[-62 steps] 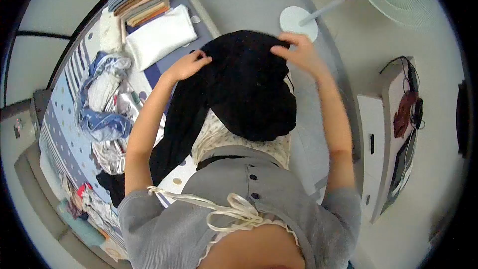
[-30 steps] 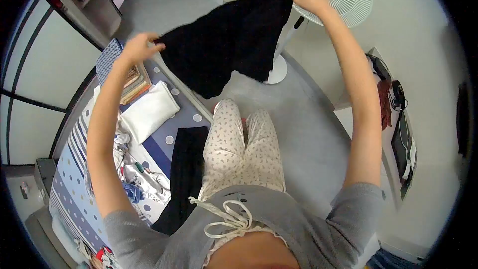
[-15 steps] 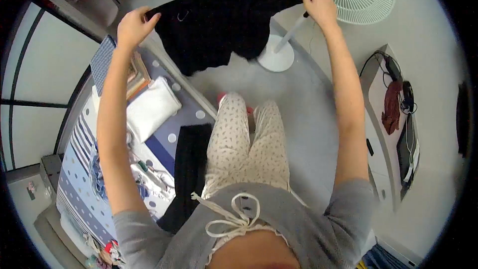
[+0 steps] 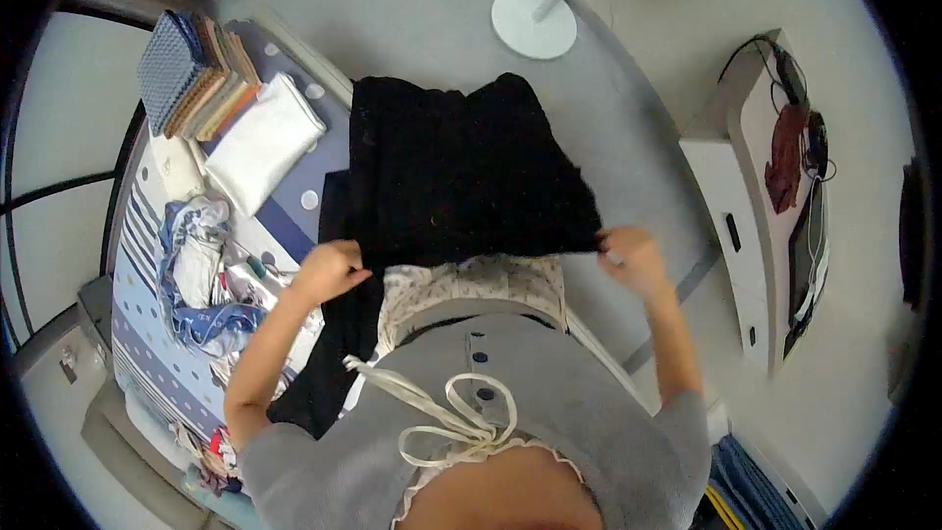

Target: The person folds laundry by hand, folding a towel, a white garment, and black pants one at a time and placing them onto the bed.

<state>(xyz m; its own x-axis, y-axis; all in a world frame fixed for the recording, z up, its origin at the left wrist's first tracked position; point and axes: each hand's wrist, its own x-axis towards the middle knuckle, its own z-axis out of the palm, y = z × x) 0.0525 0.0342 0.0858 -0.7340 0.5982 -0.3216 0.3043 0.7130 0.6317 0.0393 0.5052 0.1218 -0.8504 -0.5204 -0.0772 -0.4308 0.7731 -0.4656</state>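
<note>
A black garment [image 4: 461, 167] is spread over my lap, its far edge reaching beyond my knees. My left hand [image 4: 336, 272] pinches its near left corner, and my right hand [image 4: 628, 257] grips the near right corner. Both hands are closed on the cloth, which is stretched between them near my waist. Another black piece of clothing [image 4: 343, 334] lies on the bed at my left, partly under my left forearm. My patterned trousers show below the garment's near edge.
On the bed [image 4: 157, 334] are a stack of folded cloths [image 4: 201, 79], a folded white cloth [image 4: 265, 142] and crumpled blue and white clothes [image 4: 201, 275]. A fan base [image 4: 535, 22] stands ahead; a white cabinet [image 4: 721, 206] is at the right.
The black garment, earlier held up ahead with its far edge in my hands, has come down onto my lap. Both hands have moved back toward my waist, still gripping its corners.
</note>
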